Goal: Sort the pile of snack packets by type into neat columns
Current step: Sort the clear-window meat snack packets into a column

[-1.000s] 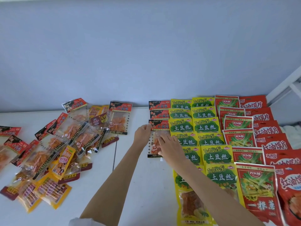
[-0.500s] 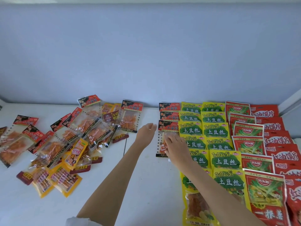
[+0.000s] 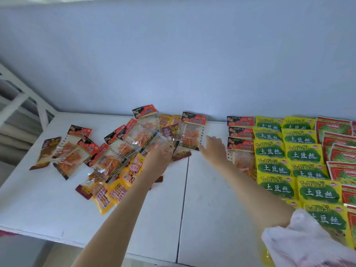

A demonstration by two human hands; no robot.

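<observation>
Table: white, fills the lower frame below a pale blue wall.
Columns: right of frame, sorted packets overlapping in neat rows; yellow-green ones in two columns, red ones at the far right edge.
Pile: left of centre, unsorted, packets lying crossed over each other.
Red-black column: just left of the yellow-green ones, three headers showing.
Left hand: over the pile's right edge, blurred; I cannot tell whether it grips a packet.
Right hand: between pile and red-black column, fingers straight and loose, holding nothing, fingertips close to a red-black packet.
Handling: packets look light, thin and glossy, likely slippery and crinkly; contents probably soft. Best pinched at the stiff printed header or a side edge, sliding one free of its neighbours.
</observation>
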